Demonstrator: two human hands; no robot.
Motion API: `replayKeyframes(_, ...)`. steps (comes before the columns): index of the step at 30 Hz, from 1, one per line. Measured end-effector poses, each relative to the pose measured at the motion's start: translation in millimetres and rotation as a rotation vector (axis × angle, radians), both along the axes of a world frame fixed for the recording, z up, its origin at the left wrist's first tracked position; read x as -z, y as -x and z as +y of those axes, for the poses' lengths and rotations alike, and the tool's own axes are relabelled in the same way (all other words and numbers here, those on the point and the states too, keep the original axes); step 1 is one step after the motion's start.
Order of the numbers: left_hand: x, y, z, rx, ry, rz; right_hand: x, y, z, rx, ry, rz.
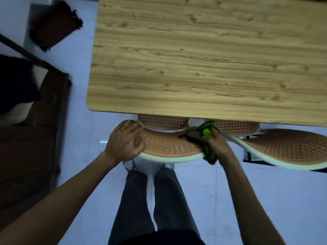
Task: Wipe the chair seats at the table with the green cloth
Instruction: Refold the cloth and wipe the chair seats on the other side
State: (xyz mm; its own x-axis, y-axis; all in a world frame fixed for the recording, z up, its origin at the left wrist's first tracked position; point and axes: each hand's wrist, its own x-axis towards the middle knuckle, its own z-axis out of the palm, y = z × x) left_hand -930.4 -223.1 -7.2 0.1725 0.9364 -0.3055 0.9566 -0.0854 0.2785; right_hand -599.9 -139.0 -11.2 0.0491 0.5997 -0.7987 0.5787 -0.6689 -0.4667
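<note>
A person stands behind a chair that is pushed in under a wooden bench (203, 59). The left hand (124, 142) lies flat and open on the left end of the near chair's back (168, 147), the woven brown part with a pale rim, and it grasps nothing; it looks like it is there to hold the chair steady. The right hand (215, 144) is closed tight around the green cloth (206, 137), which is bunched up and sits at the right end of that same chair back, with one dark corner poking out to the left and a tail hanging down over the pale rim. The seat of this chair (162, 122) is farther away from the person, just past the chair back, and most of it is hidden under the bench edge. So the seat lies forward and a little to the left of the cloth hand, and its long side runs left to right. The right hand is the nearer one to it and already has the cloth, so it is the hand for the job. I think the chair may need to be pulled out first, since so little of the seat shows. A second chair (286, 147) stands just to the right, and its seat (237, 127) is tucked under the bench too. None of the seats looks wiped yet, but I cannot really tell.
</note>
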Motion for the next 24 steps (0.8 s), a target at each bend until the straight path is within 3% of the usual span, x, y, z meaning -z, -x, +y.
replayKeyframes(3,-3,0,-2,-0.021,-0.003,0.018,-25,33,-46,-0.435,-0.181,-0.372)
replayKeyframes(5,-3,-1,-5,-0.050,-0.011,0.022,-38,57,-70,-0.689,-0.258,-0.506)
replayKeyframes(7,-3,-1,-5,-0.074,0.004,0.003,-43,74,-73,-0.925,-0.262,-0.491)
replayKeyframes(10,1,0,-6,-0.110,0.012,-0.033,-40,96,-44,-1.154,-0.098,-0.222)
replayKeyframes(13,7,-1,-6,-0.144,-0.005,-0.044,-30,116,-14,-1.125,0.140,0.108)
replayKeyframes(17,11,-1,-8,-0.181,-0.040,-0.069,2,148,0,-0.974,0.239,0.363)
replayKeyframes(21,8,-2,-5,-0.151,0.009,-0.012,31,184,7,-0.878,0.252,0.381)
replayKeyframes(24,3,-2,-3,-0.090,0.017,-0.011,55,169,19,-0.810,0.292,0.201)
